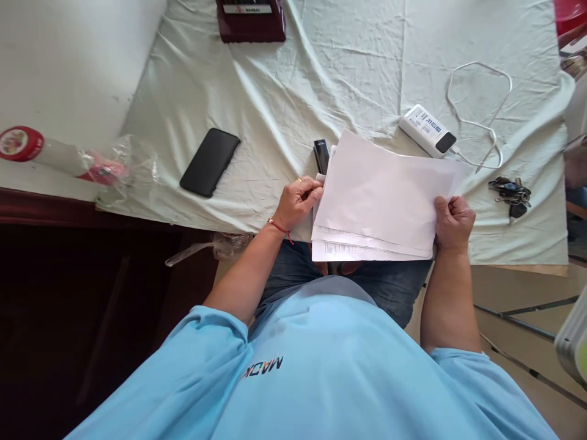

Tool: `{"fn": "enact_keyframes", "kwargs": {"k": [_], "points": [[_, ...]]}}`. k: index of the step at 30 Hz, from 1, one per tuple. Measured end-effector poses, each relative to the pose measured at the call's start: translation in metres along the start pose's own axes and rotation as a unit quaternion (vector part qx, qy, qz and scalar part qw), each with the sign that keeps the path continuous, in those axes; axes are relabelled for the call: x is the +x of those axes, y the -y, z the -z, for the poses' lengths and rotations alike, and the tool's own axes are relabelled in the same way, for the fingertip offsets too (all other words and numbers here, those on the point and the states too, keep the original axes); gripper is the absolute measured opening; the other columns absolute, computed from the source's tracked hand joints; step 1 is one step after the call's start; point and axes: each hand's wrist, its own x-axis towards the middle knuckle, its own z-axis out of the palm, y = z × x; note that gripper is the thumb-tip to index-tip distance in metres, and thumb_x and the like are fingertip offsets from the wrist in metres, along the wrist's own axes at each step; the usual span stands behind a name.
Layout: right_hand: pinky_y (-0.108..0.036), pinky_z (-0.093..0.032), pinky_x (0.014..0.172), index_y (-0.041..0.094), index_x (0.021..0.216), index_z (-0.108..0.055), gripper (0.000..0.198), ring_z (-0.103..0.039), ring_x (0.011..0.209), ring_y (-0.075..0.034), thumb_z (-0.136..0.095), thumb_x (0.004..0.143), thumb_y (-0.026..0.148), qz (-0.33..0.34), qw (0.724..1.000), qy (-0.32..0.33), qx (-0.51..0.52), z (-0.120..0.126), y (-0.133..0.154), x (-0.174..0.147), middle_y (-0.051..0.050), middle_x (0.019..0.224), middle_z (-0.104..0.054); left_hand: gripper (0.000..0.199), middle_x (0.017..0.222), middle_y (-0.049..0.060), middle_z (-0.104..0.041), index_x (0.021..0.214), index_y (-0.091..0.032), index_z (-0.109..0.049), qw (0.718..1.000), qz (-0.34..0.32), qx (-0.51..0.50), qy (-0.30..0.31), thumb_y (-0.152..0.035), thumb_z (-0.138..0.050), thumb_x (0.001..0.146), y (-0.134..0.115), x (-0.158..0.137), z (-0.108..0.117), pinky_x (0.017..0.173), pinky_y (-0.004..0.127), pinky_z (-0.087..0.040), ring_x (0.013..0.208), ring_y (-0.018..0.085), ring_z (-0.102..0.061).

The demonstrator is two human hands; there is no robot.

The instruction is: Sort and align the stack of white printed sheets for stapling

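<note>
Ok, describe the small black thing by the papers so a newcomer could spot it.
At the cloth-covered table, find the white papers held between the left hand and right hand. Just beyond the left hand, a narrow black object shows beside the papers' left edge. Unlike the broad black phone in full view farther left, it is slim and partly hidden.

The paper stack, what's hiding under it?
A black stapler-like object pokes out near the far left corner of the paper stack; its near end is covered. Blue jeans show past the near edge. Anything fully underneath can't be seen.
</note>
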Motion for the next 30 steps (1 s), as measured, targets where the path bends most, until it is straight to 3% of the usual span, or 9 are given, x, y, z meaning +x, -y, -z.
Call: {"fn": "enact_keyframes", "kwargs": {"k": [3,9,16,20,30], "points": [[-0.032,-0.029,0.067,0.025,0.073,-0.047,0.077,-0.030,0.069,-0.011,-0.086,0.078,0.091,0.022,1.000,-0.002,0.016,0.000,-0.002,0.002,0.007,0.068,-0.038,0.045,0.087,0.005,-0.068,0.090,-0.021,-0.077,1.000,0.000,0.001,0.009,-0.064,-0.071,0.101,0.000,0.000,0.000,0.078,0.034,-0.049,0.080,0.019,-0.059],[-0.031,-0.030,0.067,0.025,0.071,-0.045,0.079,-0.031,0.069,-0.012,-0.085,0.077,0.092,0.028,0.999,-0.005,0.015,0.000,-0.003,0.002,0.007,0.068,-0.037,0.041,0.077,0.002,-0.062,0.076,-0.023,-0.065,0.999,0.016,0.043,-0.010,-0.054,-0.075,0.100,0.002,0.002,-0.001,0.078,0.036,-0.047,0.075,0.019,-0.053],[-0.030,-0.025,0.063,0.026,0.068,-0.043,0.071,-0.030,0.066,-0.013,-0.084,0.086,0.082,0.030,0.999,0.019,-0.028,0.000,-0.004,0.000,0.006,0.065,-0.037,0.057,0.069,-0.002,-0.053,0.068,-0.023,-0.054,0.999,0.026,0.027,-0.022,-0.066,-0.074,0.100,0.002,0.004,0.000,0.071,0.034,-0.041,0.068,0.016,-0.046],[-0.031,-0.026,0.065,0.025,0.068,-0.040,0.072,-0.030,0.069,-0.012,-0.083,0.088,0.079,0.047,0.998,0.022,-0.043,0.003,-0.005,0.001,0.006,0.065,-0.036,0.059,0.070,-0.002,-0.052,0.069,-0.024,-0.052,0.999,0.025,0.029,-0.031,-0.070,-0.075,0.099,0.003,0.003,-0.001,0.072,0.035,-0.041,0.069,0.016,-0.045],[-0.031,-0.034,0.064,0.026,0.072,-0.050,0.070,-0.036,0.070,-0.015,-0.085,0.081,0.086,0.014,1.000,0.023,0.010,0.002,-0.015,0.002,0.005,0.068,-0.045,0.055,0.068,-0.003,-0.051,0.070,-0.024,-0.055,0.999,0.031,0.028,-0.028,-0.064,-0.085,0.093,0.003,0.002,0.001,0.068,0.033,-0.039,0.067,0.015,-0.044]]}}
